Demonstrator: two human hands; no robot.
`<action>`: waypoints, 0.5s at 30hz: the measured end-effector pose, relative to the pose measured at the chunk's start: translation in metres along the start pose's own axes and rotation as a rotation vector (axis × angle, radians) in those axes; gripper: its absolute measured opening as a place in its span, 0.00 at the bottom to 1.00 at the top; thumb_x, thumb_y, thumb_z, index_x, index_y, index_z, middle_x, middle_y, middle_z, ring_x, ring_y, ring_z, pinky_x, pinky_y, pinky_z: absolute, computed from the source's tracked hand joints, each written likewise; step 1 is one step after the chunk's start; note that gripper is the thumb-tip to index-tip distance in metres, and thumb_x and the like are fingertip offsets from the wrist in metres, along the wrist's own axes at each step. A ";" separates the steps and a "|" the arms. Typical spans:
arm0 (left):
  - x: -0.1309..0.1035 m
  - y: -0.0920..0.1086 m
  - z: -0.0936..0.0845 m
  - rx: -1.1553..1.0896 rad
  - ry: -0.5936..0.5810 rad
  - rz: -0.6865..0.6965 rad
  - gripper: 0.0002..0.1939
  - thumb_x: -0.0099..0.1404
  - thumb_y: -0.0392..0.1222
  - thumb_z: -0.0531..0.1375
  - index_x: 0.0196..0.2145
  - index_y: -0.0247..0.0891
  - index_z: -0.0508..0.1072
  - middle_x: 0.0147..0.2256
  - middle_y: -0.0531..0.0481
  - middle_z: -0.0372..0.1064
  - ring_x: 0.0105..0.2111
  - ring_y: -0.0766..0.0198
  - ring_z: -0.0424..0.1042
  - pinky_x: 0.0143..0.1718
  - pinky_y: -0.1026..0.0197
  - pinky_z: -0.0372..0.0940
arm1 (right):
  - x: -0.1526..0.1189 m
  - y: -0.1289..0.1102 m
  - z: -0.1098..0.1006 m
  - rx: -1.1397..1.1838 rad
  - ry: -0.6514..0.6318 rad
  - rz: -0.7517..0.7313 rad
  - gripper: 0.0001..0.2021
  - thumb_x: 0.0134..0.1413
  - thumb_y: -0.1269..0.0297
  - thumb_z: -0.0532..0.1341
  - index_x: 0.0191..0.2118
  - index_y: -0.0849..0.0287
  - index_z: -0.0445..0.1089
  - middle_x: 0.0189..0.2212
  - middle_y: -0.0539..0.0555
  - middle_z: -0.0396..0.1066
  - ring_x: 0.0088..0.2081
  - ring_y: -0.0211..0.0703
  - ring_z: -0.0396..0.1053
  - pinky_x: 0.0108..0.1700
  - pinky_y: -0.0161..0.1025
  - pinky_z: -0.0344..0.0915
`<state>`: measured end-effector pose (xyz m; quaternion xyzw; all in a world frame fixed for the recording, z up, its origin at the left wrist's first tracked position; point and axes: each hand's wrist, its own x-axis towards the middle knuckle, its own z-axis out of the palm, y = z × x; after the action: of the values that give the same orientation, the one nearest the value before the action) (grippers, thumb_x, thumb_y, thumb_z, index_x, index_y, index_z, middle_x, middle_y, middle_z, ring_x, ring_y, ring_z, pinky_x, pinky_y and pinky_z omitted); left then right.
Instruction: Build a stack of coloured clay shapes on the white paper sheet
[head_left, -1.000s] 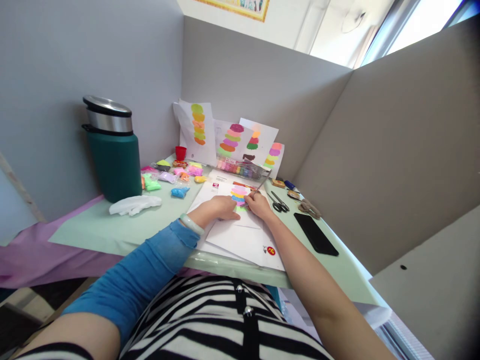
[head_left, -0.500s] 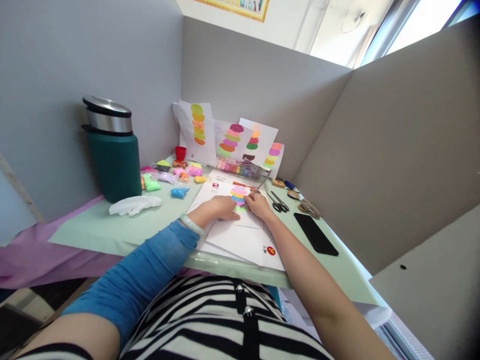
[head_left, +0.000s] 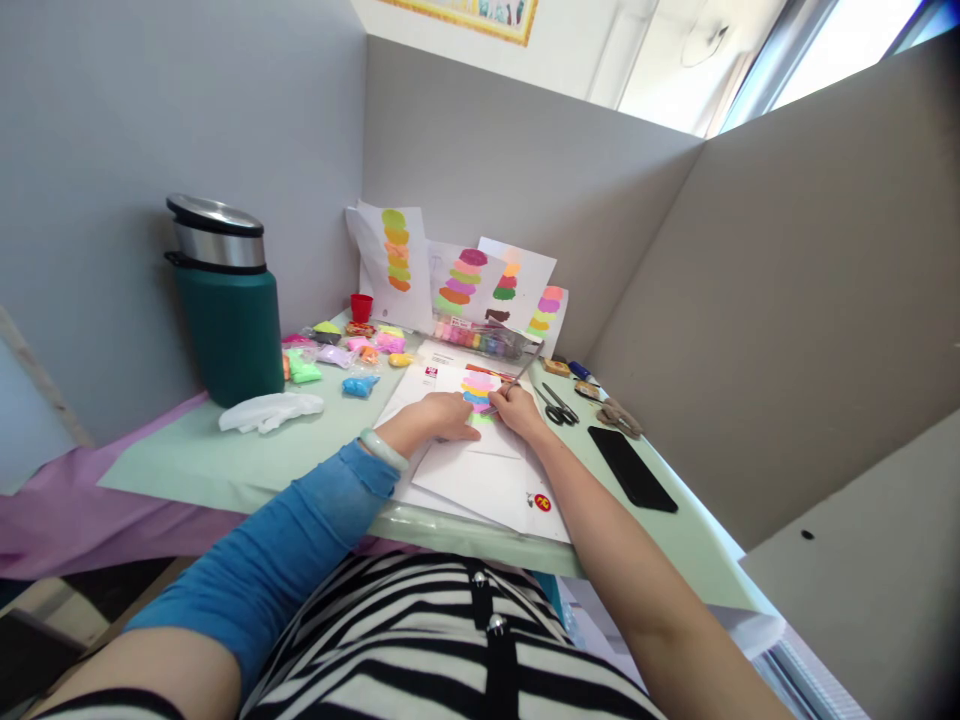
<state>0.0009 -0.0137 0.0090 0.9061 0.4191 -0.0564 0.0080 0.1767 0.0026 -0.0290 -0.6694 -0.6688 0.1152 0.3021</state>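
On the white paper (head_left: 491, 440) in front of me is a stack of coloured bands (head_left: 478, 384) in pink, yellow, blue and green. My left hand (head_left: 448, 415) lies on the left of this paper, fingers stretched out against it and holding nothing. A long, thin metal tool (head_left: 527, 364) slants up and back from my right hand (head_left: 515, 408), whose fingers are closed round it. Its lower end is at the lower bands, partly hidden by the fingers; its exact kind cannot be made out. More white sheets (head_left: 480, 485) lie underneath.
Scissors (head_left: 556, 404) and a black phone (head_left: 632, 468) lie to the right. Leftward are a green bottle (head_left: 232, 325), a white crumpled glove-like item (head_left: 271, 410), several bagged clay pieces (head_left: 360, 385) and a red cup (head_left: 361, 306). Painted sheets (head_left: 465, 275) lean against the grey partition (head_left: 510, 150).
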 end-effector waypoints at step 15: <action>-0.002 0.001 -0.003 -0.009 -0.024 -0.013 0.30 0.60 0.58 0.52 0.53 0.38 0.67 0.49 0.38 0.67 0.45 0.51 0.69 0.42 0.57 0.63 | 0.004 0.005 0.001 -0.005 0.067 -0.018 0.12 0.52 0.60 0.53 0.26 0.60 0.70 0.25 0.52 0.71 0.31 0.39 0.67 0.32 0.31 0.57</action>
<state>0.0010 -0.0154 0.0118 0.9025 0.4253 -0.0654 0.0167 0.1805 0.0071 -0.0310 -0.6674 -0.6648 0.0884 0.3239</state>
